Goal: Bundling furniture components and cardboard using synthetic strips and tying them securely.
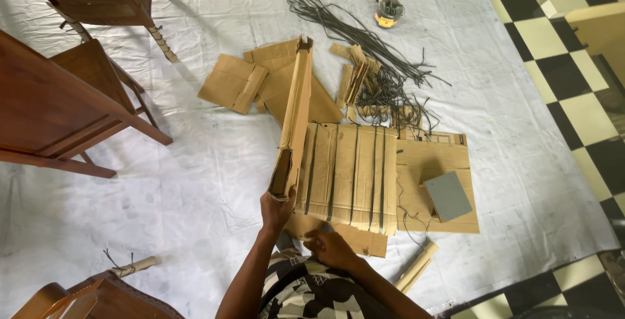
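My left hand (pixel 276 209) grips the near end of a long folded cardboard strip (pixel 294 114) that reaches away from me, raised over the floor sheet. Down by my knee my right hand (pixel 331 249) lies with its fingers curled on the near edge of a flat cardboard panel (pixel 348 176) crossed by several dark cords. That panel lies on other cardboard sheets (pixel 433 163). A small grey square plate (pixel 448 196) sits on the sheet to the right.
A white sheet (pixel 195 182) covers the floor. Beyond lie cardboard pieces (pixel 233 83), a bundle of dark cords (pixel 364 39) and a small round tin (pixel 389 12). Wooden chairs (pixel 58 97) stand left; checkered tiles (pixel 573 97) lie right. A cardboard offcut (pixel 416 267) rests near my right arm.
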